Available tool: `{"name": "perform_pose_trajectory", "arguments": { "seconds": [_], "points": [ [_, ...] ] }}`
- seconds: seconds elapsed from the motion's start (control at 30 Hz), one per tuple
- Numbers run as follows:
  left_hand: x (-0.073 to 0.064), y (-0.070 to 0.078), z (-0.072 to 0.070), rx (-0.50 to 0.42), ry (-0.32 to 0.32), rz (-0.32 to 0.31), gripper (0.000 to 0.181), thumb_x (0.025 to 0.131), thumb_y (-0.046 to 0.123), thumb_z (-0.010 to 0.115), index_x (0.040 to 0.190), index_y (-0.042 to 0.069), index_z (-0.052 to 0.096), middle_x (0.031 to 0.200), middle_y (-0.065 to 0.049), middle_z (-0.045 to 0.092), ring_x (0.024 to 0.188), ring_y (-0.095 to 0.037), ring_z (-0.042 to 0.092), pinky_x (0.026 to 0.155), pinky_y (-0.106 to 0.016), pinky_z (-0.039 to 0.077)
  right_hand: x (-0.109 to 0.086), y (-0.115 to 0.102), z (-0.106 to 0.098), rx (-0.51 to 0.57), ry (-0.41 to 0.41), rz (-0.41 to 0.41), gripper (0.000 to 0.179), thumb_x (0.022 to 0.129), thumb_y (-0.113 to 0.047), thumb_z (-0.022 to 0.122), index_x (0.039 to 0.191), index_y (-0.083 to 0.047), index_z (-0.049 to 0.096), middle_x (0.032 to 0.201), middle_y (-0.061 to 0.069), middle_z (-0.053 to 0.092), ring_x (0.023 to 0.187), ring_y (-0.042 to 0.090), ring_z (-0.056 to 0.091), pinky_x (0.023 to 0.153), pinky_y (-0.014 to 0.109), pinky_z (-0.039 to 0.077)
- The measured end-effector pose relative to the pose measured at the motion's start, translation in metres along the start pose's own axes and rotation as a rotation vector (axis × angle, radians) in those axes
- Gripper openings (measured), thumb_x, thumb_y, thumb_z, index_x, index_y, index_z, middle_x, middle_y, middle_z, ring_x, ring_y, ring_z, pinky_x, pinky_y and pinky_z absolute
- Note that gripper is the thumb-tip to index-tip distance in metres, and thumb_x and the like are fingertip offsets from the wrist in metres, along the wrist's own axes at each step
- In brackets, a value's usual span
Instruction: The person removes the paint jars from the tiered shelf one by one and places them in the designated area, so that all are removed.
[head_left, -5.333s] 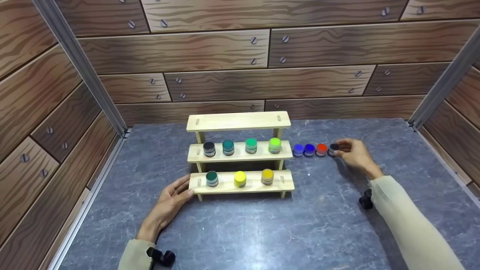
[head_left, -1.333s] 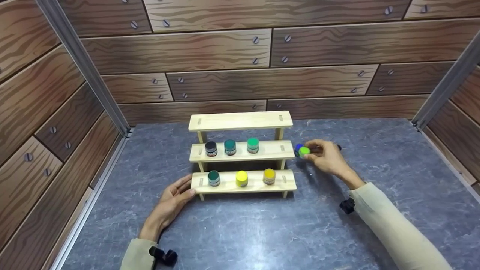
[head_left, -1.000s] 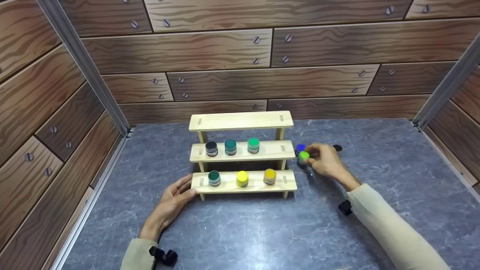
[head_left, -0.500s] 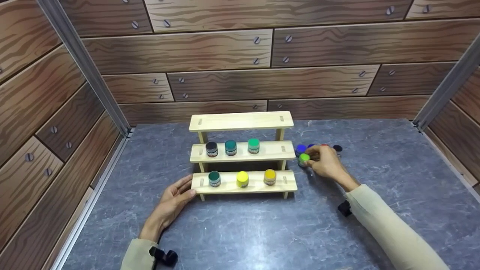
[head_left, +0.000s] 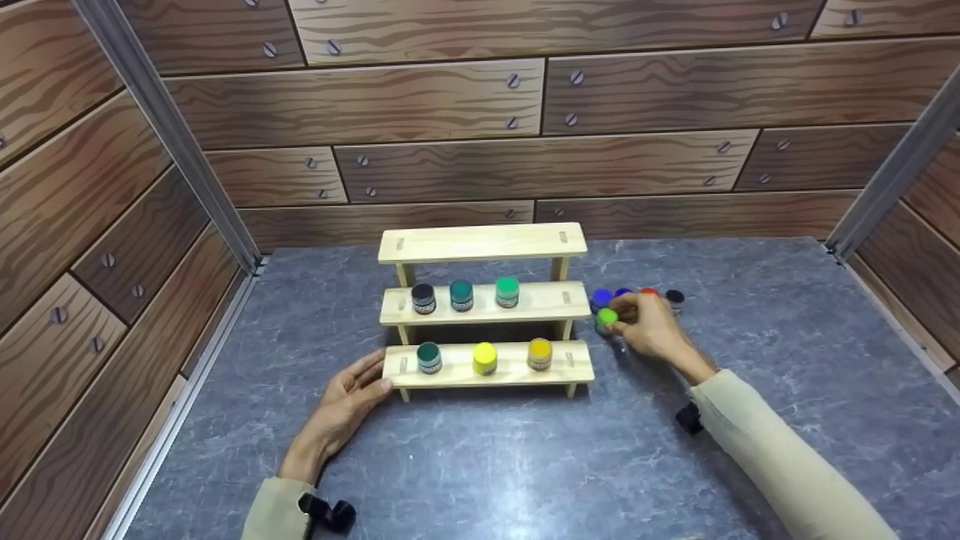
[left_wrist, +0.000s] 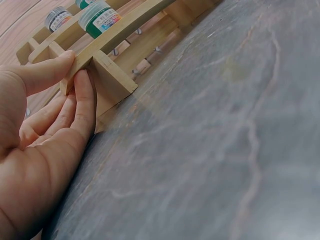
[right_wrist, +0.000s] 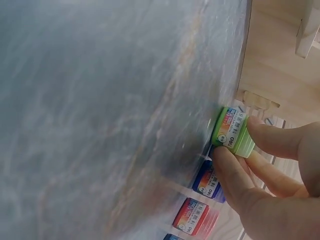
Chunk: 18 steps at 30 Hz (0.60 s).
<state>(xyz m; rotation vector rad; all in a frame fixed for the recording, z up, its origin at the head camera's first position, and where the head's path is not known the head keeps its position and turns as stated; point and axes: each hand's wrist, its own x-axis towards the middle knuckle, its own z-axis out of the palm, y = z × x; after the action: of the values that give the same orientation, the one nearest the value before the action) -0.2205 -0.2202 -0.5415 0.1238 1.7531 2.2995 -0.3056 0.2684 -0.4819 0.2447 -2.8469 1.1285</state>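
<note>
My left hand (head_left: pixel 337 412) pinches the left end of the lowest tier of a three-tier wooden display stand (head_left: pixel 480 244), thumb on top and fingers beneath. My right hand (head_left: pixel 651 326) grips a small paint jar with a lime green lid (head_left: pixel 606 320), right of the stand and low over the tabletop. In the right wrist view this lime green paint jar (right_wrist: pixel 231 130) sits between thumb and fingers, its base right at the table surface. Just behind it stands a violet-blue paint jar (head_left: pixel 601 298); a dark blue jar (head_left: pixel 622 292) is mostly hidden by my fingers.
A red-lidded jar (head_left: pixel 649 292) and a black-lidded jar (head_left: pixel 675 300) continue the row. The middle tier bears black, teal and green jars (head_left: pixel 507 291); the lowest bears dark green, yellow (head_left: pixel 484 358) and amber ones. Wood-patterned walls (head_left: pixel 442 172) enclose the grey marbled table (head_left: pixel 480 465).
The lime green jar has left the middle tier's right end in my right hand, then come down in front of the row. My right hand earlier held the black jar. My left hand keeps its grip.
</note>
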Motion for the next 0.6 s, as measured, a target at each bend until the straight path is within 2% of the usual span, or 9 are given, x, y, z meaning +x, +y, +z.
{"name": "perform_pose_trajectory", "arguments": {
  "seconds": [0.17, 0.43, 0.6],
  "points": [
    [0.001, -0.001, -0.001, -0.012, -0.005, -0.004, 0.076, 0.102, -0.004, 0.063, 0.165, -0.009, 0.021, 0.171, -0.031, 0.025, 0.13, -0.014, 0.06, 0.107, -0.025, 0.054, 0.0, -0.009, -0.01, 0.043, 0.003, -0.012, 0.038, 0.091, -0.001, 0.079, 0.124, 0.015, 0.069, 0.118, 0.033, 0.073, 0.108, 0.046, 0.074, 0.099, 0.054, 0.06],
    [0.001, 0.0, -0.001, -0.009, -0.004, -0.008, 0.076, 0.103, -0.003, 0.063, 0.166, -0.008, 0.021, 0.17, -0.031, 0.026, 0.132, -0.015, 0.06, 0.107, -0.025, 0.053, 0.0, -0.046, -0.04, 0.115, 0.047, -0.083, 0.037, 0.098, -0.008, 0.076, 0.131, 0.009, 0.069, 0.127, 0.031, 0.071, 0.114, 0.046, 0.072, 0.101, 0.053, 0.06],
    [0.002, -0.002, -0.001, -0.002, -0.004, -0.006, 0.077, 0.102, -0.003, 0.063, 0.166, -0.008, 0.021, 0.171, -0.03, 0.025, 0.133, -0.015, 0.058, 0.106, -0.024, 0.053, -0.004, -0.068, -0.04, 0.124, 0.048, -0.13, 0.035, 0.101, -0.012, 0.075, 0.131, 0.005, 0.07, 0.127, 0.027, 0.073, 0.113, 0.042, 0.073, 0.101, 0.053, 0.06]
  ]
}}
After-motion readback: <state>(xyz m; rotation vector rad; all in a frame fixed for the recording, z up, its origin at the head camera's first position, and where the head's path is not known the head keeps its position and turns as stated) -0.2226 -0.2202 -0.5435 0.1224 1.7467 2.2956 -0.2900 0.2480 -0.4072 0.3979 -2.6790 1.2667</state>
